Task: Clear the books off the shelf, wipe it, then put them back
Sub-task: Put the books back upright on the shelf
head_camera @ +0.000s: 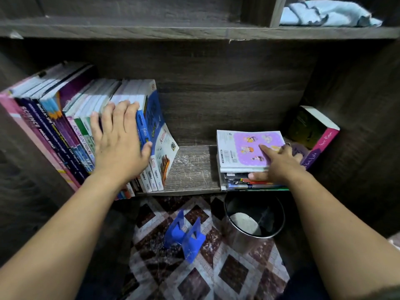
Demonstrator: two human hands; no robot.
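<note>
With the left hand [120,139] spread flat against the leaning row of books [71,126] and the right hand [279,163] gripping the flat stack [244,167], both on the shelf [190,169], this looks like clearing or restocking; which, I cannot tell.

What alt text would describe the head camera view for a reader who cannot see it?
A person's left hand presses flat against a row of upright books on a dark wooden shelf, while the right hand grips a flat stack of books. Blue bookends and a bin stand on the floor below.
</note>
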